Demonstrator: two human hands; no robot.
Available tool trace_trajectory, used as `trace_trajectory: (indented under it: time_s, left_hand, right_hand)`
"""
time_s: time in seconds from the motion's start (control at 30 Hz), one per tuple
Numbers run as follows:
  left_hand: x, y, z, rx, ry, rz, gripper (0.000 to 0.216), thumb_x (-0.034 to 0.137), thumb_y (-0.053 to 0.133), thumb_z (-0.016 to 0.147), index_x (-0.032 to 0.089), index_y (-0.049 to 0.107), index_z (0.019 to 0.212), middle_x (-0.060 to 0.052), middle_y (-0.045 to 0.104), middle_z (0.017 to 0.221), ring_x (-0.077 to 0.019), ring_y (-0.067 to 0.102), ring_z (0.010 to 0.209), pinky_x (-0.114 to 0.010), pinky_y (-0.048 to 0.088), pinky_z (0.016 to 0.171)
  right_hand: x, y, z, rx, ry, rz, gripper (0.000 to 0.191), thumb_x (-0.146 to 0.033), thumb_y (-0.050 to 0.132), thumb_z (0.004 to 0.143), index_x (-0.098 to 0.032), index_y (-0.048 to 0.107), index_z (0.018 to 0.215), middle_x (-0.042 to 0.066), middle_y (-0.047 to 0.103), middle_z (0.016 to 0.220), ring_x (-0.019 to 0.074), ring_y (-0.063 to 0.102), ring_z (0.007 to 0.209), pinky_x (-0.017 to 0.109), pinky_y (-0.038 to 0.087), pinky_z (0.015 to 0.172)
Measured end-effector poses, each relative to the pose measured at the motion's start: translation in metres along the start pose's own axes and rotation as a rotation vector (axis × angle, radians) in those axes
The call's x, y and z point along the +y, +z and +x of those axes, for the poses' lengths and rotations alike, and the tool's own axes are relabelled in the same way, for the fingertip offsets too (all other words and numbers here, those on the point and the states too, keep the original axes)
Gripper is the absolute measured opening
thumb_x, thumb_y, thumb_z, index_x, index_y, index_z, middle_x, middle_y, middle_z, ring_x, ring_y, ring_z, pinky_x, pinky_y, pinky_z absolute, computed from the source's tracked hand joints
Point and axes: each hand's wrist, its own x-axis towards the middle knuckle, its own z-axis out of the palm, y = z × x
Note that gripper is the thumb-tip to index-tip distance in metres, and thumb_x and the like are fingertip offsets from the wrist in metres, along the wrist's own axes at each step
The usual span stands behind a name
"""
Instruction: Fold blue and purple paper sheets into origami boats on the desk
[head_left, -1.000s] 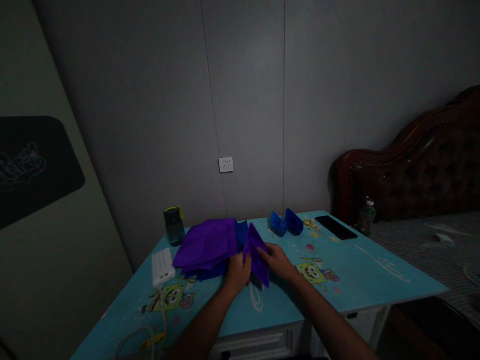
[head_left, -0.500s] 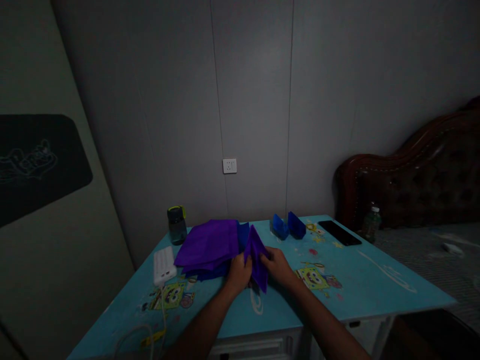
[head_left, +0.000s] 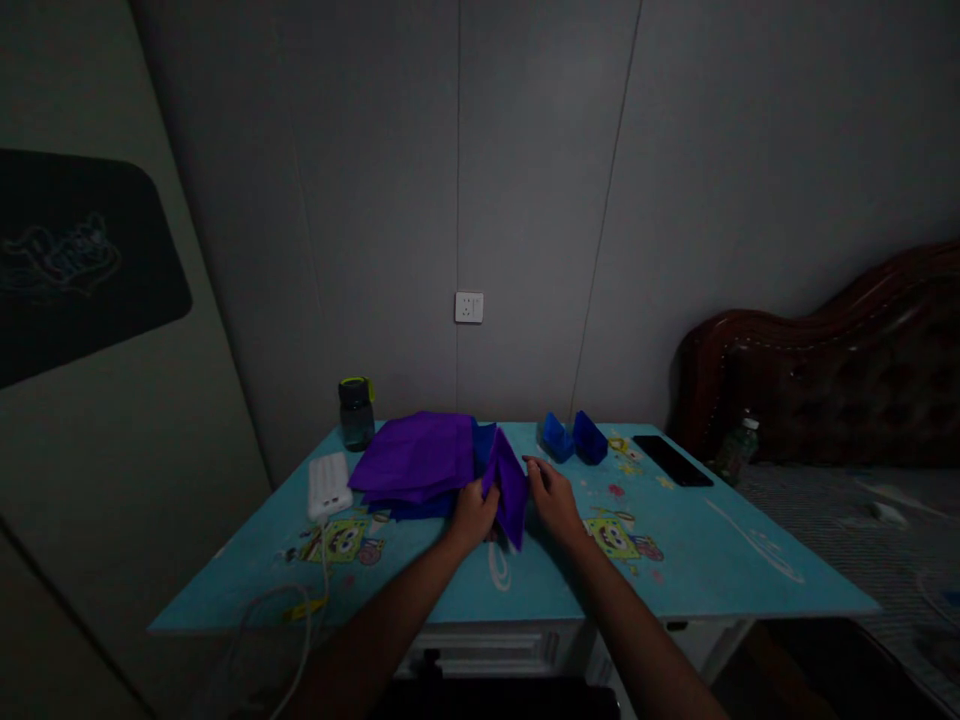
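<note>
A folded piece of purple paper (head_left: 510, 488) stands upright above the table, creased down its middle with a pointed top. My left hand (head_left: 475, 515) is closed on its left side, thumb toward me. Right beside the paper's other edge is my right hand (head_left: 553, 498), its fingers partly stretched toward the paper and not wrapped round it. Whether its fingertips touch the edge is hard to make out. To the left lies a stack of purple sheets (head_left: 420, 452), with blue sheets (head_left: 484, 440) showing beneath and behind.
Two folded blue paper shapes, one lighter (head_left: 556, 438) and one darker (head_left: 590, 440), stand near the wall. A black phone (head_left: 671, 460) lies at the right. On the left are a dark water bottle (head_left: 356, 415) and a white power bank (head_left: 328, 485) with a cable.
My right hand has let go of the purple paper's right side and its fingers have straightened. The left hand keeps its hold. The whole view has shifted slightly.
</note>
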Motion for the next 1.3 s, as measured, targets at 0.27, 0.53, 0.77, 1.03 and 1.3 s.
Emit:
trace_trajectory:
  time_s: [0.27, 0.53, 0.77, 1.03, 1.3]
  left_hand:
    - [0.008, 0.000, -0.005, 0.015, 0.001, 0.090, 0.029, 0.034, 0.049, 0.088, 0.013, 0.069, 0.092, -0.004, 0.066, 0.061, -0.0215, 0.067, 0.070, -0.028, 0.050, 0.066]
    - [0.010, 0.001, -0.007, 0.009, 0.003, 0.141, 0.026, 0.031, 0.051, 0.087, 0.013, 0.069, 0.093, -0.004, 0.065, 0.060, -0.0190, 0.065, 0.062, -0.027, 0.049, 0.064]
    - [0.007, 0.001, -0.010, -0.029, 0.013, 0.162, 0.026, 0.029, 0.046, 0.090, 0.014, 0.067, 0.093, -0.002, 0.063, 0.057, -0.0157, 0.059, 0.050, -0.025, 0.047, 0.057]
    - [0.000, 0.000, -0.011, -0.033, 0.110, 0.194, 0.036, 0.031, 0.035, 0.095, 0.012, 0.065, 0.101, -0.004, 0.065, 0.064, -0.0158, 0.059, 0.051, -0.026, 0.047, 0.058]
    - [-0.005, 0.003, -0.009, -0.068, 0.060, 0.128, 0.034, 0.038, 0.042, 0.093, 0.013, 0.063, 0.104, 0.000, 0.061, 0.058, -0.0129, 0.054, 0.042, -0.023, 0.044, 0.047]
  right_hand:
    - [0.000, -0.008, -0.001, 0.091, -0.026, -0.088, 0.052, -0.050, 0.033, 0.095, -0.012, 0.065, 0.109, 0.009, 0.071, 0.083, 0.0181, 0.064, 0.065, 0.030, 0.049, 0.065]
    - [-0.002, -0.006, -0.008, 0.021, -0.216, -0.232, 0.039, -0.050, 0.045, 0.091, -0.017, 0.064, 0.083, 0.006, 0.062, 0.078, 0.0181, 0.057, 0.072, 0.029, 0.044, 0.069]
    - [-0.006, 0.003, -0.015, -0.069, -0.288, -0.400, 0.035, -0.048, 0.049, 0.090, -0.020, 0.059, 0.072, 0.003, 0.055, 0.074, 0.0174, 0.053, 0.072, 0.029, 0.040, 0.071]
    - [-0.002, 0.003, -0.016, -0.048, -0.345, -0.381, 0.033, -0.031, 0.038, 0.095, -0.020, 0.053, 0.067, 0.001, 0.047, 0.069, 0.0161, 0.048, 0.067, 0.028, 0.037, 0.067]
    - [0.003, 0.003, -0.015, -0.042, -0.380, -0.310, 0.035, -0.035, 0.045, 0.095, -0.019, 0.052, 0.065, 0.000, 0.049, 0.066, 0.0143, 0.049, 0.065, 0.027, 0.037, 0.065]
